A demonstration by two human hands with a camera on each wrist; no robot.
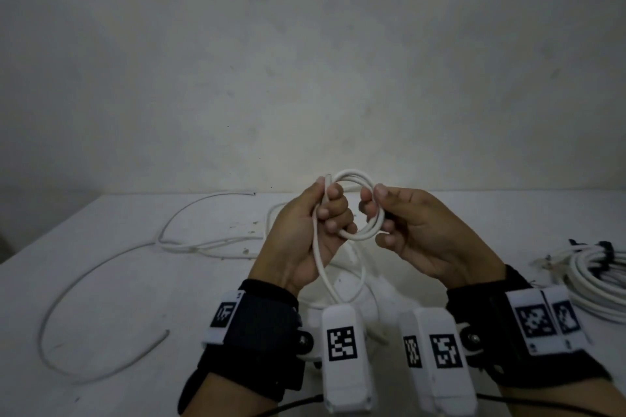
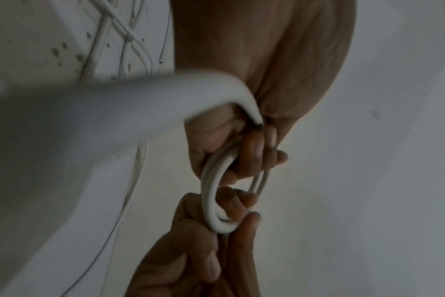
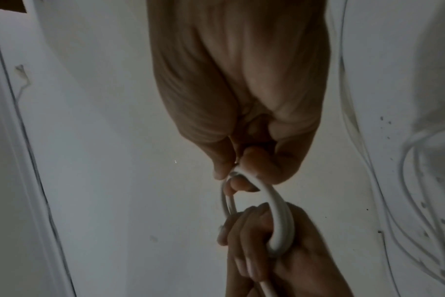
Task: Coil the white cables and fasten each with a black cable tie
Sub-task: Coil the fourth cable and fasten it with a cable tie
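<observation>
1. My left hand (image 1: 306, 230) curls its fingers around one side of a small coil (image 1: 355, 206) of white cable, and my right hand (image 1: 423, 237) pinches the opposite side between thumb and fingertips. The coil hangs in the air between them, above the tabletop (image 1: 118, 281).
2. The coil shows only a few turns. Its free tail (image 1: 321, 267) drops from under my left hand toward my wrists, so I judge this cable is only partly wound.
3. No black tie sits on this coil yet; fastening is still to come.
4. Off beyond my right hand, at the edge of the head view, lies a finished bundle (image 1: 596, 278) of white cable with dark ties (image 1: 606, 249) around it, so at least one looks done.
5. Beyond my left hand, loose white cables (image 1: 189, 234) sprawl uncoiled across the tabletop. I take those as work remaining.
6. I cannot pick out any spare ties on the surface.
7. The tabletop is white, flecked with small dark specks, and runs up to a plain, dimly lit pale wall (image 1: 305, 61).
</observation>
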